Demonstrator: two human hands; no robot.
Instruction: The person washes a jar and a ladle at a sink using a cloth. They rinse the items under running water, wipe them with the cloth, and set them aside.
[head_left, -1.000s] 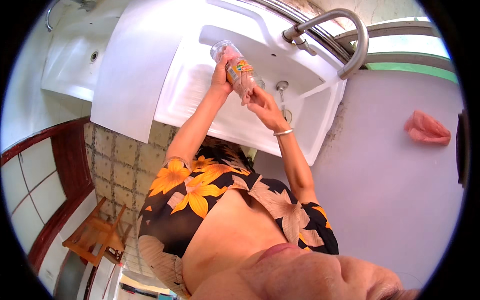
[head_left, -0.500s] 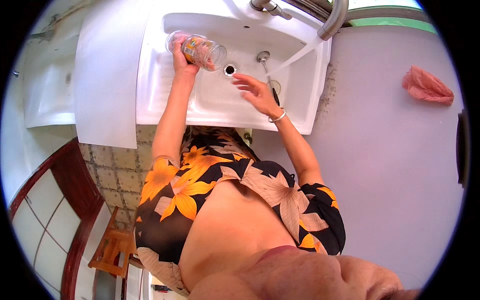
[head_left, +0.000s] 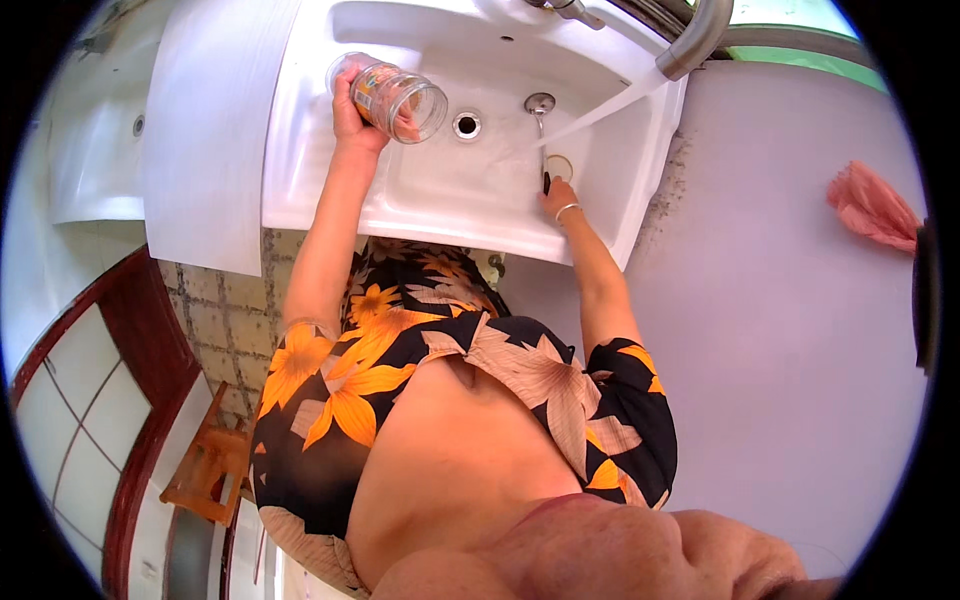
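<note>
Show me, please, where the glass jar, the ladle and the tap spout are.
Glass jar (head_left: 378, 90): head view, on the label around its side.
Ladle (head_left: 540, 102): head view, on its round metal bowl.
Tap spout (head_left: 700, 40): head view, on its curved metal tube, above the outlet.

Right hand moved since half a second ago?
Yes: the right hand shifted rightward, away from the sink's drain hole, to the handle end of the ladle.
</note>
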